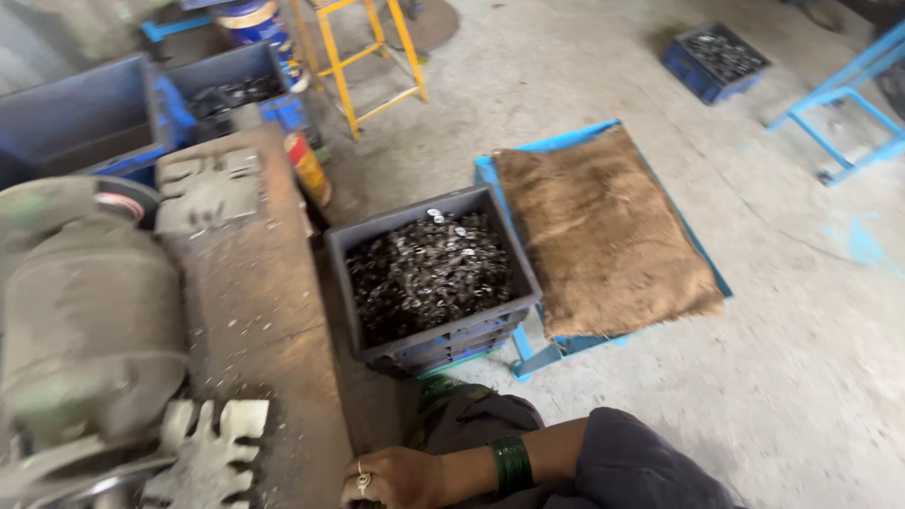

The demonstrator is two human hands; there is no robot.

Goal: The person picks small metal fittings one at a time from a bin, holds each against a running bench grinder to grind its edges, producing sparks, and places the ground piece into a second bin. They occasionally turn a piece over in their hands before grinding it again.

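- One hand [391,478] shows at the bottom edge of the head view, wearing a ring on a finger and dark green bangles [511,464] at the wrist; which of the person's hands it is cannot be told for sure, though it looks like the right one, reaching across from a dark grey sleeve [641,467].
- The hand lies knuckles up with its fingers curled downward; whether it grips anything cannot be told, since the fingertips are cut off by the frame edge.
- It rests just beside the lower end of the long rusty brown metal table [259,311] of a machine.
- A grimy grey-green rounded machine housing [90,330] stands on the left, with pale toothed metal pieces [212,452] in front of it, near the hand.
- A dark grey plastic crate [344,273], heaped with small dark metal parts [429,273], sits on the concrete floor above the hand, apart from it.
- Touching the crate's right side, a brown burlap sack [603,236] lies spread over a flat blue frame [547,353].
- Farther off stand a yellow metal stool [363,57], a blue crate [712,61] of parts and blue bins [85,118] behind the machine.
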